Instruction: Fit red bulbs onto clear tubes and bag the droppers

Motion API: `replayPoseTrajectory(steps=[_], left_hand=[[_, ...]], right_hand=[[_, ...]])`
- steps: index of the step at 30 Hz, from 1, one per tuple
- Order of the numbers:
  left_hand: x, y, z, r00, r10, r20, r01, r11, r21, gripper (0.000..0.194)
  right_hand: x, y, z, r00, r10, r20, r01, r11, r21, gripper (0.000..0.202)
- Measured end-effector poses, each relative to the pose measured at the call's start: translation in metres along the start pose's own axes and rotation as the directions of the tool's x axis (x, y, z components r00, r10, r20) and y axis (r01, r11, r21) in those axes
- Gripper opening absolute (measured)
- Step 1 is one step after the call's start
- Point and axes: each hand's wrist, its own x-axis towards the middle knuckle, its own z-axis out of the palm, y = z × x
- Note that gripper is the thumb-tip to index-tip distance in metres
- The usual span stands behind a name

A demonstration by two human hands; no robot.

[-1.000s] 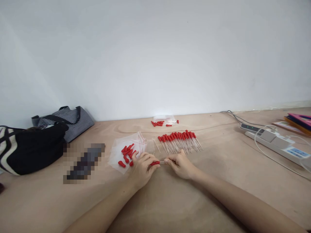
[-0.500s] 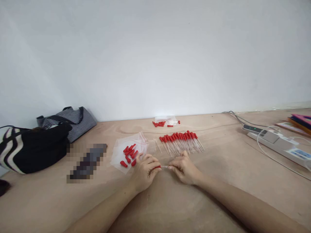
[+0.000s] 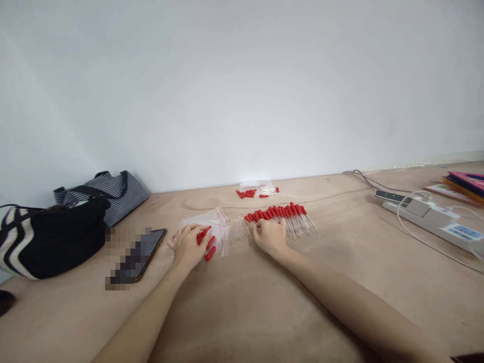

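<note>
My left hand (image 3: 189, 246) is over the clear plastic bags (image 3: 221, 218), its fingers bent and apart among loose red rubber bulbs (image 3: 210, 253). My right hand (image 3: 271, 237) is at the left end of a row of glass droppers with red bulbs (image 3: 291, 209); its fingers are curled together, and what they hold is too small to name. Several thin glass tubes without bulbs (image 3: 237, 231) lie between the bags and my right hand.
A phone (image 3: 145, 254), partly pixelated, and a black bag (image 3: 71, 239) with a striped one (image 3: 124, 196) are at the left. More red bulbs (image 3: 247, 193) lie near the wall. On the right are a power strip (image 3: 434, 222) with cables and some folders (image 3: 463, 186).
The hands have moved apart. My left hand went left onto the bulbs, and my right hand went up and left to the row. The tube with a red bulb between them is no longer seen there.
</note>
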Motion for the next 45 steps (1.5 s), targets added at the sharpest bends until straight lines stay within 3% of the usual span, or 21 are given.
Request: replayPoseTrajectory(steps=[4,9,13,20,27,32,36,39,41,43,45], left_hand=[[0.002,-0.006,0.001,0.999,-0.042,0.032,0.041,0.999,0.022,0.020],[0.001,-0.004,0.003,0.994,-0.068,0.082,0.063,0.997,0.051,0.025],[0.003,-0.005,0.002,0.989,-0.116,0.093,0.111,0.992,0.061,0.024],[0.008,-0.008,0.010,0.985,-0.168,0.046,0.165,0.984,0.060,0.024],[0.010,-0.004,0.013,0.983,-0.178,-0.046,0.179,0.984,0.025,0.017],[-0.001,0.015,0.004,0.980,0.005,-0.199,-0.016,0.998,-0.053,0.012],[-0.024,0.039,0.003,0.960,0.252,-0.120,-0.273,0.938,-0.214,0.011],[-0.042,0.055,0.003,0.883,0.468,0.026,-0.422,0.819,-0.390,0.010],[-0.049,0.063,0.003,0.843,0.531,0.089,-0.431,0.765,-0.480,0.008],[-0.053,0.069,0.003,0.832,0.542,0.119,-0.407,0.742,-0.533,0.007],[-0.054,0.071,0.003,0.838,0.530,0.130,-0.377,0.734,-0.565,0.007]], right_hand=[[0.009,-0.011,0.010,1.000,0.014,0.003,-0.013,0.996,-0.090,0.027],[0.010,-0.013,0.013,0.998,-0.055,-0.017,0.053,0.991,-0.125,0.028],[0.011,-0.011,0.015,0.997,-0.066,0.036,0.070,0.988,-0.136,0.026],[0.013,-0.016,0.013,0.997,-0.079,-0.010,0.078,0.994,-0.082,0.024],[0.020,-0.027,0.015,0.993,0.026,0.115,-0.014,0.994,-0.107,0.023],[0.026,-0.037,0.016,0.983,0.069,0.171,-0.045,0.990,-0.136,0.023],[0.018,-0.031,0.005,0.984,0.064,0.168,-0.042,0.990,-0.133,0.025],[0.002,-0.007,-0.011,0.989,-0.032,0.143,0.047,0.994,-0.103,0.024],[-0.012,0.018,-0.020,0.967,-0.221,0.124,0.230,0.971,-0.059,0.019],[-0.027,0.043,-0.026,0.928,-0.358,0.100,0.363,0.931,-0.043,0.015],[-0.040,0.064,-0.028,0.915,-0.395,0.082,0.400,0.914,-0.067,0.013]])
